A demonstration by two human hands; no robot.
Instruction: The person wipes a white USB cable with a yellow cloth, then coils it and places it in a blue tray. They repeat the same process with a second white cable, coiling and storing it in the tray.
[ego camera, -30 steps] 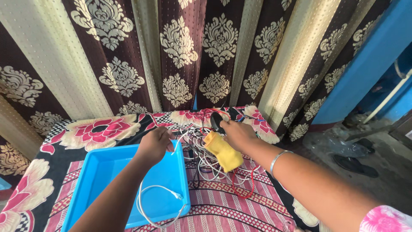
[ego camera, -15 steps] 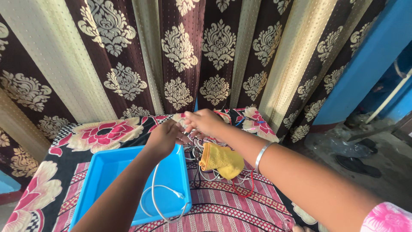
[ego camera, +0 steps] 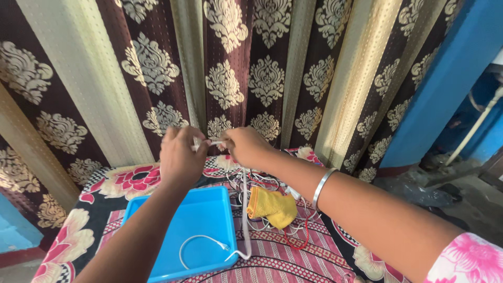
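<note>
My left hand [ego camera: 179, 159] and my right hand [ego camera: 246, 147] are raised above the table, close together, both pinching a white cable [ego camera: 244, 209] stretched between them. The cable hangs straight down from my right hand and curls into the blue plastic tray [ego camera: 157, 209], where its plug end lies. A yellow cloth [ego camera: 272, 206] rests on a tangle of white, black and red cables [ego camera: 293, 230] right of the tray. A silver bangle sits on my right wrist.
The table wears a floral cloth [ego camera: 126, 178] with red flowers and striped pink middle. Brown-and-cream patterned curtains [ego camera: 230, 73] hang right behind it. A blue wall [ego camera: 445, 78] and bare floor lie to the right.
Both hands have risen from the cable pile to well above the table, lifting the white cable so it now hangs taut. My right hand left the yellow cloth on the pile.
</note>
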